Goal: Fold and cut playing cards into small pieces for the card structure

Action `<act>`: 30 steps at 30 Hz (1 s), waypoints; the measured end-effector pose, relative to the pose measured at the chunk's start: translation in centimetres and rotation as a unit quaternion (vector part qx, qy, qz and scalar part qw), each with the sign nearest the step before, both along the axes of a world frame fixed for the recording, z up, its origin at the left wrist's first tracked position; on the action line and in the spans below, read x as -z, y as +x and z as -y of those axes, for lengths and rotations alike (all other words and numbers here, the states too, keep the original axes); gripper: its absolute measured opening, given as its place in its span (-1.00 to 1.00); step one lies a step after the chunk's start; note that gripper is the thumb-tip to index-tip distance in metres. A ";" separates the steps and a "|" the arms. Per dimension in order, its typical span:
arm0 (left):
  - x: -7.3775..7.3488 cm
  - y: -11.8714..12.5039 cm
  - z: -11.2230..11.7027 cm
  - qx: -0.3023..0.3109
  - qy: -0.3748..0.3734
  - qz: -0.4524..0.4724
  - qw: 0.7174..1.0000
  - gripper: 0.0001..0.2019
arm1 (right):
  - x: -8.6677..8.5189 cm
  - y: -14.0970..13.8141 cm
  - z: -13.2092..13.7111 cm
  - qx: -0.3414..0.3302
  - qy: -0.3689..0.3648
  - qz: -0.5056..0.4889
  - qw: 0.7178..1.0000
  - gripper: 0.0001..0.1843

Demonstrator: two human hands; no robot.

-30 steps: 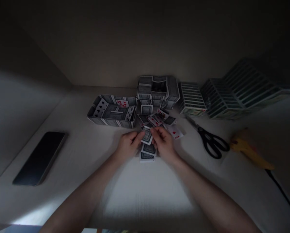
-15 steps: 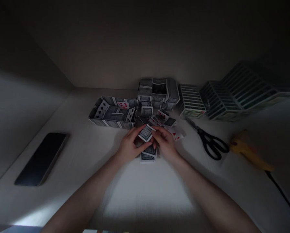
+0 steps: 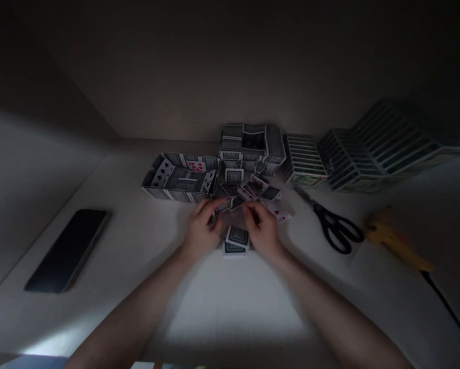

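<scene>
My left hand (image 3: 203, 228) is partly curled above the table, with the forefinger stretched out and the thumb lower. A patterned playing card (image 3: 225, 205) shows tilted at its fingers, blurred. To its right, my right hand (image 3: 262, 228) has its fingers curled in toward the thumb; whatever they pinch, if anything, is hidden. Between my wrists lies a small stack of blue-backed playing cards (image 3: 237, 237), the upper ones turned askew. Just beyond my fingers, loose cards (image 3: 255, 189) overlap in a pile, some face up with red marks.
An open box made of cards (image 3: 181, 195) stands behind my left hand, beside a taller card structure (image 3: 233, 146). Slatted, striped boxes (image 3: 304, 156) line the back right. Black-handled scissors (image 3: 335, 228) and a yellow glue gun (image 3: 399, 241) lie right; a phone (image 3: 68, 251) lies left.
The card held flat between both hands has left its place there. My hands have drawn slightly apart, the right fingers have curled in, and the stack beneath is uncovered.
</scene>
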State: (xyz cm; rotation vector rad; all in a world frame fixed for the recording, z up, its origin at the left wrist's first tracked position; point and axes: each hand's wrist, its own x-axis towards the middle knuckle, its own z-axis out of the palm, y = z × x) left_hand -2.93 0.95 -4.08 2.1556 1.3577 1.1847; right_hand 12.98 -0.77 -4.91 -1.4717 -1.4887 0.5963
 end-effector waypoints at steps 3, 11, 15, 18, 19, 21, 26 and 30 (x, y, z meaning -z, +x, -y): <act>0.0 -0.3 -0.1 -0.022 0.030 -0.046 0.998 -0.70 | -0.5 -0.1 0.1 -0.043 -0.011 0.033 0.998 -0.83; 0.6 -1.0 -0.3 -0.037 0.092 -0.092 0.991 -0.68 | -0.5 -0.3 0.5 -0.010 0.009 0.050 0.999 -0.79; 0.1 -1.2 0.2 0.053 0.157 -0.081 0.983 -0.73 | 0.1 0.1 -0.1 0.070 0.007 -0.023 0.997 -0.67; -0.6 -1.1 0.7 0.217 0.136 -0.111 0.960 -0.64 | 0.2 0.4 -0.6 0.090 -0.012 -0.089 0.992 -0.65; -0.8 -1.0 0.8 0.245 0.109 -0.131 0.954 -0.58 | 0.2 0.4 -0.7 0.090 -0.016 -0.097 0.991 -0.65; -0.9 -0.8 1.0 0.265 0.055 -0.173 0.947 -0.53 | 0.1 0.4 -0.7 0.079 -0.020 -0.100 0.992 -0.65; -0.4 -0.6 0.8 0.246 -0.010 -0.178 0.953 -0.69 | 0.0 0.2 -0.5 0.052 -0.021 -0.101 0.993 -0.65; 0.2 -0.4 0.5 0.203 -0.008 -0.116 0.972 -0.82 | -0.1 0.2 -0.5 0.049 -0.022 -0.120 0.991 -0.69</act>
